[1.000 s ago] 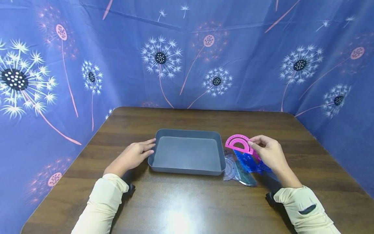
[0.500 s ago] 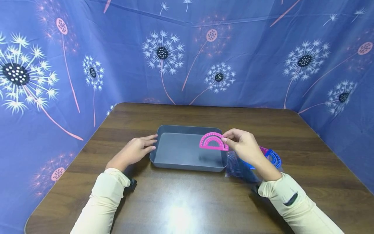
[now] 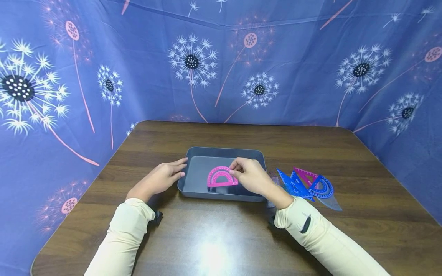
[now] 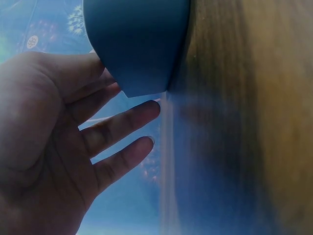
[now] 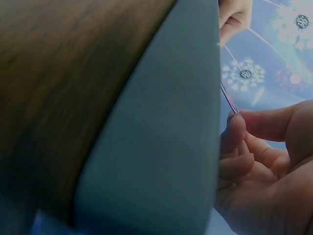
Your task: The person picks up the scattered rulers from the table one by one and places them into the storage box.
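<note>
A pink protractor hangs over the floor of the grey tray, its right corner pinched between thumb and fingers of my right hand. The right wrist view catches that pinch edge-on, with the protractor as a thin line and the tray wall hiding part of it. My left hand touches the tray's left edge with fairly straight fingers. In the left wrist view the fingers of the left hand spread beside the tray's outer wall.
Right of the tray lies a loose pile: blue set squares, a pink set square, a blue protractor and clear pieces, partly behind my right forearm. The brown wooden table meets a blue dandelion-print cloth at the back.
My right hand has carried the pink protractor leftward from above the pile to over the tray, uncovering the pile. The left hand has stayed at the tray's left edge.
</note>
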Motion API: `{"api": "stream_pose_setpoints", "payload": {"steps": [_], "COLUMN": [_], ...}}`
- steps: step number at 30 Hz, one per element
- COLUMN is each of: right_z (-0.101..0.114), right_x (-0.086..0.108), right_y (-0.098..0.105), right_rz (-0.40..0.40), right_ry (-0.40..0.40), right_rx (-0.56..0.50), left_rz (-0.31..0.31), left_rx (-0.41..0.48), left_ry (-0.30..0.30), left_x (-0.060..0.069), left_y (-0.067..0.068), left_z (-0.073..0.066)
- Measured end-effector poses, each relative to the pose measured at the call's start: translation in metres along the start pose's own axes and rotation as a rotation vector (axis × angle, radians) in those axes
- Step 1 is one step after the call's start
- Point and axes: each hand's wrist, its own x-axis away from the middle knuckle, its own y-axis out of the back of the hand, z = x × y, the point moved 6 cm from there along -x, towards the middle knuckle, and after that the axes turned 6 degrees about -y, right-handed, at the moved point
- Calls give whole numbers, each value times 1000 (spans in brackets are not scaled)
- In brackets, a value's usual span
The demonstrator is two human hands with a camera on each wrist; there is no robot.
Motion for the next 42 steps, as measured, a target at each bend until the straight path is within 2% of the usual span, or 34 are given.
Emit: {"api": "stream_pose_setpoints", "payload": {"steps": [6,12,16,20,28,37,42], "right_z": [7,12,18,26,33,35,35], "right_x": [-7,-10,-10,-10,-15,-16,-15], "right_y": [-23,-45,-55,-62,-72,-82,-84], "right_rz": [88,145,167,191,253,345,377], "right_ry": [-30,17,62,108,92,145,139], "right_rx": [-9,36,119,181,252,312,356], "left_rz": [10,-6,-11,-12,-18,15,11], "left_rx": [7,22,27,29,19,33,51], "left_ry": [15,15,25,29,37,68,77], "left_x": [0,0,0,0,-2,0,1], "left_y": [0,-2,-3,-4,-2,-3,-2], "left_z": [0,1,2,2,2,2,2]}}
